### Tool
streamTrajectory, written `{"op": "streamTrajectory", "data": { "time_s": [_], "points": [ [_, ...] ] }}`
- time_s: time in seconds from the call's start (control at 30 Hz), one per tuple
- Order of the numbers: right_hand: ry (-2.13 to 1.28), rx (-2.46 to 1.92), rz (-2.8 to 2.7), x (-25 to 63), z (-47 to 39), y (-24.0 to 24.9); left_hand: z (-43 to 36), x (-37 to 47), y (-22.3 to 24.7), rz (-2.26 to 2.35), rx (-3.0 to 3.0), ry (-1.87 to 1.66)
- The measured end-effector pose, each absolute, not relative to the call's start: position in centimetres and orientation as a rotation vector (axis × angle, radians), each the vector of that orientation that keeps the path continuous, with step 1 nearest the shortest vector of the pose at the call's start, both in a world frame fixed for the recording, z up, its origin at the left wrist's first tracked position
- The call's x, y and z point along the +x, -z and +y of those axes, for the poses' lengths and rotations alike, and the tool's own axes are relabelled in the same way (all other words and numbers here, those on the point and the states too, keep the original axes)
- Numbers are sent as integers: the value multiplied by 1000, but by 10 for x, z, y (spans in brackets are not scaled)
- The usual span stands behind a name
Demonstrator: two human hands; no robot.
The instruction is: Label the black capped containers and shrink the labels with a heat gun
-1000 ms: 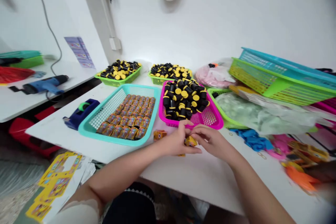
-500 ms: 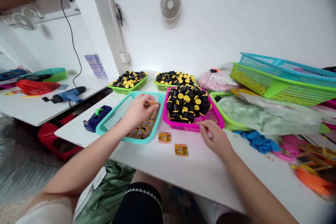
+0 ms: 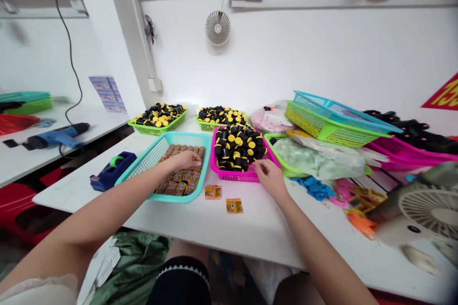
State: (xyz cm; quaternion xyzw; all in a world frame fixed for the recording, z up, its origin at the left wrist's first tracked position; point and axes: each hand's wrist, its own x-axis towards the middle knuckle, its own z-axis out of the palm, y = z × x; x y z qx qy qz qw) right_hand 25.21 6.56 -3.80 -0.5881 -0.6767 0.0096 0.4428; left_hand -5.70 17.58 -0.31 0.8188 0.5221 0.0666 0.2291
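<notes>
My left hand point(image 3: 189, 159) reaches over the turquoise basket point(image 3: 125, 177), its fingertips pinched just above rows of small canisters with orange printed labels point(image 3: 179, 183). What those fingers hold, if anything, is hidden. At the front right of the pink basket point(image 3: 234, 176), my right hand point(image 3: 270, 176) has thumb and fingers drawn together beside the rim; nothing clear shows between them. A heap of unlabelled black canisters with yellow lids point(image 3: 238, 145) fills the pink basket. Two small stacks of orange labels, one nearer the baskets point(image 3: 213, 192) and the other closer to me point(image 3: 234, 206), lie on the white table.
Two green baskets of black-and-yellow canisters point(image 3: 157, 116) point(image 3: 222, 116) stand at the back. A blue tape dispenser point(image 3: 112, 170) sits left of the turquoise basket. Stacked baskets point(image 3: 336, 124), plastic bags point(image 3: 315, 159) and a fan point(image 3: 422, 214) occupy the right side.
The view has turned to the right, bringing the fan into sight. My left hand has lowered toward the rows in the turquoise basket. My right hand stays by the pink basket's rim.
</notes>
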Motion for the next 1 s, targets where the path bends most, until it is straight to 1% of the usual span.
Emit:
{"op": "streamTrajectory", "data": {
  "time_s": [0.1,0.23,0.3,0.37,0.4,0.43,0.47,0.5,0.53,0.6,0.67,0.77,0.87,0.93,1.0],
  "points": [
    [-105,-1627,-1880,242,96,28,173,-58,-2,1418,2300,-125],
    [-174,-1605,-2055,221,130,27,159,-54,-16,1555,2347,-138],
    [-175,-1592,-2092,214,137,29,139,-49,-26,1689,2380,-248],
    [-159,-1577,-2092,211,137,29,109,-38,-31,1703,2524,-493],
    [-148,-1576,-2082,212,135,28,91,-30,-29,1585,2654,-621],
    [-128,-1562,-2059,213,132,27,73,-21,-23,1371,2798,-706],
    [-97,-1525,-2025,215,127,26,54,-11,-14,1080,2922,-693],
    [-58,-1460,-1981,218,122,27,37,-2,-1,797,2994,-590],
    [-12,-1367,-1916,220,115,29,21,7,14,705,2999,-500],
    [61,-1139,-1736,224,101,40,-3,21,50,886,2960,-410],
    [72,-969,-1589,228,88,56,-19,27,83,942,2959,-284],
    [38,-859,-1545,235,76,77,-38,20,114,879,3095,-233],
    [74,-808,-1519,244,75,85,-60,2,114,708,3301,-339],
    [108,-800,-1511,248,77,83,-71,-8,96,520,3329,-401],
    [109,-804,-1540,250,77,78,-69,-12,69,421,3222,-425]
  ]
}}
